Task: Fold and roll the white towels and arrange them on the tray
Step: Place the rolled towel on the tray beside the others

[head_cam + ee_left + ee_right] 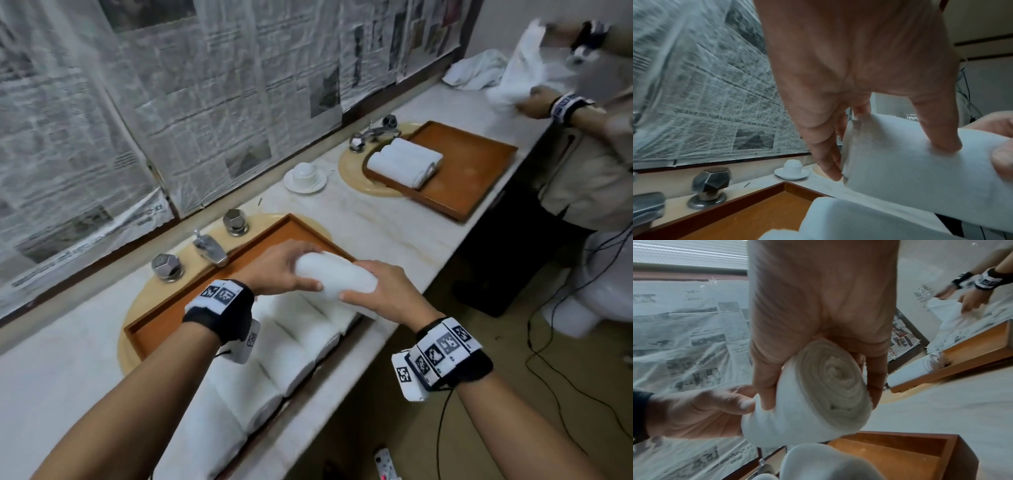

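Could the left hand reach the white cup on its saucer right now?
Probably not straight away: the left hand grips the rolled towel together with the right hand. The cup stands uncovered on the counter beyond the near tray.

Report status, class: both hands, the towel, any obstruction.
Left hand and right hand both grip the rolled towel, held above the tray. Row of rolled towels already there. Nothing blocking.

Dim, soft indoor light; edges warped w/ motion blur.
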Motion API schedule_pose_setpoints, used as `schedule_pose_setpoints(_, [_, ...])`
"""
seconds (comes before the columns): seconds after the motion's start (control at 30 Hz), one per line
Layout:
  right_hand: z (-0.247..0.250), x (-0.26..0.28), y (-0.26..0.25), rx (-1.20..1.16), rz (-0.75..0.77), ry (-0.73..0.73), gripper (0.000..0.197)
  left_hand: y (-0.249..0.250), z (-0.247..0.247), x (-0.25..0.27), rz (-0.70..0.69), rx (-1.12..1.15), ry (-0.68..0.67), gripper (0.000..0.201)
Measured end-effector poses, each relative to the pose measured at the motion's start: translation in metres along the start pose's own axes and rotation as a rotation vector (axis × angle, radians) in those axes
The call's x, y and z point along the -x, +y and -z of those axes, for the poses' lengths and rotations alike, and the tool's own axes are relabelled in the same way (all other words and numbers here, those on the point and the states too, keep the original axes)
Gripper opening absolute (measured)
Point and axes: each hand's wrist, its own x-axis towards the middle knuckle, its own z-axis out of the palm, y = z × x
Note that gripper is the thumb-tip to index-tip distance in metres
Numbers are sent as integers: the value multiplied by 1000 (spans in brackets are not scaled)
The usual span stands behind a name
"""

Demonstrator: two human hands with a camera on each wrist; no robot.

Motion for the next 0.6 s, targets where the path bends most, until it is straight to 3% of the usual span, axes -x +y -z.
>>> schedule_pose_setpoints(0.17, [2,-35,18,19,-56,48,63,-13,-1,-60,0,-51,-51,77])
schedule_pose_setpoints(0.33, [-8,-59,36,17,-181,21,75,-31,-5,-105,45,-51,-157,72])
schedule_pose_setpoints(0.5, [-23,-71,49,-31,-328,-34,72,-48,-16,-130,138,-33,-248,76])
schedule_pose_setpoints(0.6, [-30,-72,51,89,-359,-62,65,-55,-22,-138,180,-38,-304,70])
